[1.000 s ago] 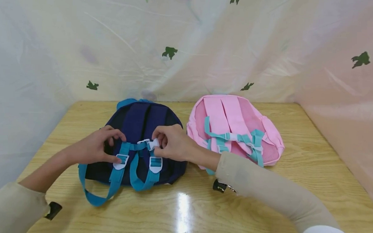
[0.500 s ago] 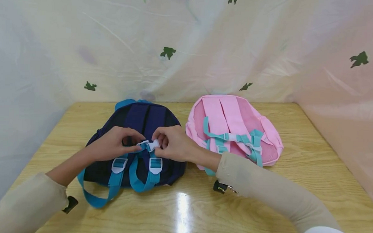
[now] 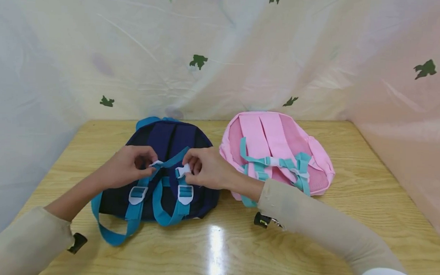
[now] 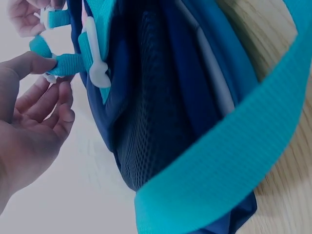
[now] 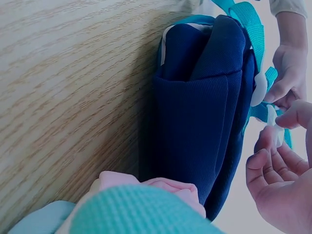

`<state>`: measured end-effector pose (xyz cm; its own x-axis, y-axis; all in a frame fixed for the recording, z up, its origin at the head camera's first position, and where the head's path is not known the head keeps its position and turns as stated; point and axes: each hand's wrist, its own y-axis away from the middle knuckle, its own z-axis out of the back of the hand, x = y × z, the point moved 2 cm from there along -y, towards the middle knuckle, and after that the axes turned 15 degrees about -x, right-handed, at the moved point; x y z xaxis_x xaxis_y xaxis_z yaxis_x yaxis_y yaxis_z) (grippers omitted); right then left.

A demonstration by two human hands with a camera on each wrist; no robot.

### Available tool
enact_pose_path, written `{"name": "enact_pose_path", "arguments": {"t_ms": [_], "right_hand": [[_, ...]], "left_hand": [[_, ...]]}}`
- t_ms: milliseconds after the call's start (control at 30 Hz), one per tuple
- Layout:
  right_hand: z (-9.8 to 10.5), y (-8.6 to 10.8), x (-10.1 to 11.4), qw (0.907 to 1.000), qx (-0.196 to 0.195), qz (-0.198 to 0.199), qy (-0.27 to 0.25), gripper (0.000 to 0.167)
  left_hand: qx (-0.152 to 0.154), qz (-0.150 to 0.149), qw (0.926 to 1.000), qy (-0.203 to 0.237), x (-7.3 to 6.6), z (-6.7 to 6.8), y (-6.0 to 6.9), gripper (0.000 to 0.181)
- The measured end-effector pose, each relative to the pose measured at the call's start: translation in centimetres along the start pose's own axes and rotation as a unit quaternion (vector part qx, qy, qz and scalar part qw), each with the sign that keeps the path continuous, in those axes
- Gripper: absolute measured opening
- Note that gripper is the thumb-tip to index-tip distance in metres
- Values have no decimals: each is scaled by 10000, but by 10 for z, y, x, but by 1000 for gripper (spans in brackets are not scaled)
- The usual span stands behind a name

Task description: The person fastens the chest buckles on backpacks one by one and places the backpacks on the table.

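Observation:
A navy backpack [image 3: 159, 137] lies on the table with its blue straps facing up. Across its shoulder straps, a white side-release buckle is in two parts, with a gap between them. My left hand [image 3: 122, 166] pinches the left buckle part [image 3: 156, 163] and its blue webbing between thumb and fingers. The right buckle part [image 3: 183, 170] is pinched by my right hand [image 3: 211, 169]. A free tail of blue webbing [image 3: 177, 157] rises between the hands. In the left wrist view, thumb and fingertips press on the webbing [image 4: 68, 65]. White strap adjusters [image 3: 138, 195] sit just below.
To the right lies a pink backpack [image 3: 288, 136] with teal straps and a white buckle [image 3: 274, 161] joined across them. Both bags rest on a wooden table [image 3: 274, 252]. A patterned pale curtain [image 3: 153, 70] hangs behind and at the sides.
My left hand left the left strap, moved right to pinch the buckle's left part, then drew slightly back left. The buckle halves, together before, are now apart. My right hand barely moved.

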<state>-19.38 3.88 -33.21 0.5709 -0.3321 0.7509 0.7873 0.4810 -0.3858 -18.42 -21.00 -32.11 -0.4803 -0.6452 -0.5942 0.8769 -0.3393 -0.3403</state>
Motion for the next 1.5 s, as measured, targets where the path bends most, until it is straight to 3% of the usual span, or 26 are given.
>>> {"name": "enact_pose_path", "arguments": {"t_ms": [133, 300, 567, 833, 1033, 1200, 1367, 1433, 1500], "right_hand": [[1, 0, 0, 10000, 17, -55, 0, 18], [0, 0, -1, 9999, 50, -102, -20, 19], [-1, -3, -2, 9999, 102, -103, 14, 19], [-3, -4, -2, 9996, 178, -225, 62, 18], [-3, -4, -2, 9996, 168, -190, -115, 18], [-2, -4, -3, 9993, 186, -218, -255, 18], [-2, -3, -3, 9989, 200, -320, -267, 19], [-2, -3, -3, 9990, 202, -327, -241, 19], [-2, -3, -3, 9990, 196, -323, -226, 19]], "left_hand": [[-161, -283, 9987, 390, 4, 5, 3, 19], [-47, -590, 9937, 955, 5, 10, 8, 23], [289, -632, 9923, 1030, 7, 18, 11, 27], [384, -1021, 9858, 1277, 11, 19, 12, 32], [997, -687, 9770, 1756, 13, 22, 11, 36], [1744, -316, 9534, 2440, 18, 22, 11, 41], [2126, 279, 9357, 2802, 20, 18, 12, 38], [2062, 611, 9369, 2756, 20, 17, 12, 38], [1857, 845, 9463, 2507, 18, 15, 13, 37]]}}
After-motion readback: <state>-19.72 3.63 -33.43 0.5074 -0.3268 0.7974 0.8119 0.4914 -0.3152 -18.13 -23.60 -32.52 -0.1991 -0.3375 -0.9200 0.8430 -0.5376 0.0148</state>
